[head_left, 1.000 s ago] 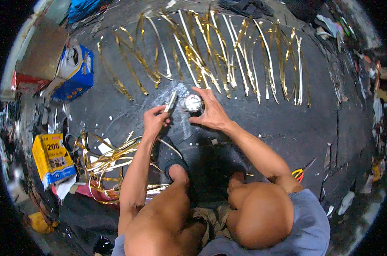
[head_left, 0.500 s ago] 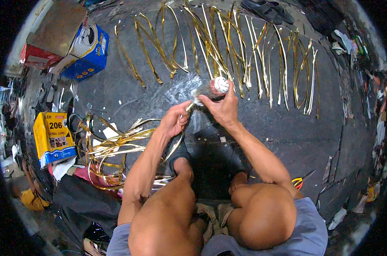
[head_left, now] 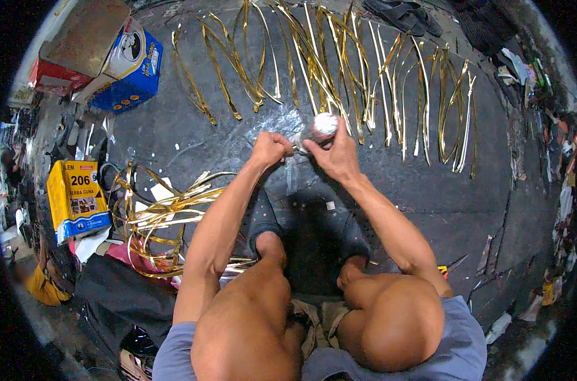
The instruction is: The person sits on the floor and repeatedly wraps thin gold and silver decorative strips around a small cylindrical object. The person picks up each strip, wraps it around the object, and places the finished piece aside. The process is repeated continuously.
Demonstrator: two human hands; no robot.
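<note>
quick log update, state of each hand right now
Left hand: closed, anything held cannot be told.
Right hand: closed, holding a silver-ended container.

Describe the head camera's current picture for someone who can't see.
A person's right hand holds a tilted, silver-ended container, with the left hand close beside it. Beyond, gold and white strips lie across a dark surface; more lie tangled at left, near a yellow box.

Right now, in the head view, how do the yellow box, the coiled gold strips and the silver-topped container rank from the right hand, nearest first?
From the right hand:
1. Silver-topped container, in its grasp.
2. Coiled gold strips, to its left, beyond the left forearm.
3. Yellow box, far left.
</note>
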